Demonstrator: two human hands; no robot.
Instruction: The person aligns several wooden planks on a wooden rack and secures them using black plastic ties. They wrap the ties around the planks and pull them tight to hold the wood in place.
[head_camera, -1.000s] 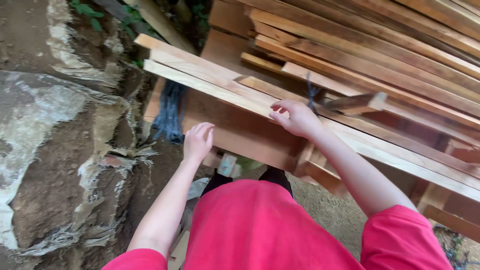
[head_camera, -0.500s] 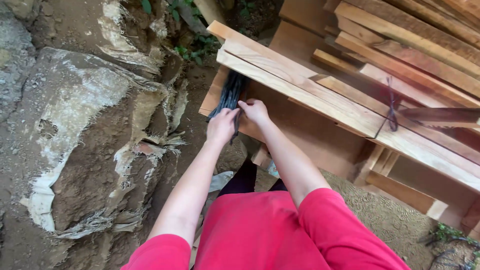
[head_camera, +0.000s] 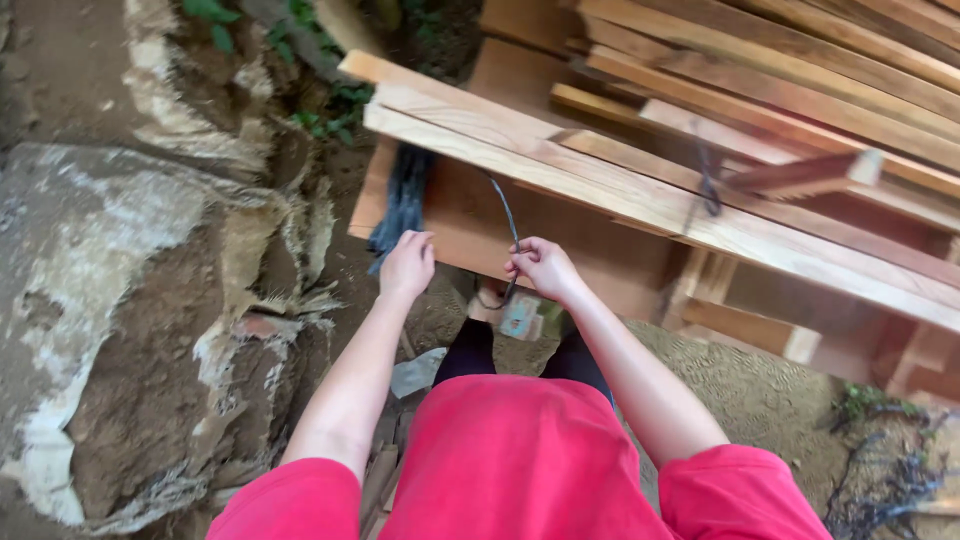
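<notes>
Two hands work at the near end of a stack of long wooden planks (head_camera: 640, 190). The right hand (head_camera: 540, 268) is pinched on a thin dark cord (head_camera: 508, 225) that rises in a curve to the planks' lower edge. The left hand (head_camera: 408, 265), fingers curled loosely together, rests by a hanging dark bundle of cords (head_camera: 402, 200) below the plank ends. A weathered rock face (head_camera: 150, 300) stands on the left.

the planks (head_camera: 640, 190) run off the right edge. the strap (head_camera: 505, 215) vanishes behind the right hand (head_camera: 540, 268). left hand (head_camera: 407, 265) fingertips curl out of sight.
</notes>
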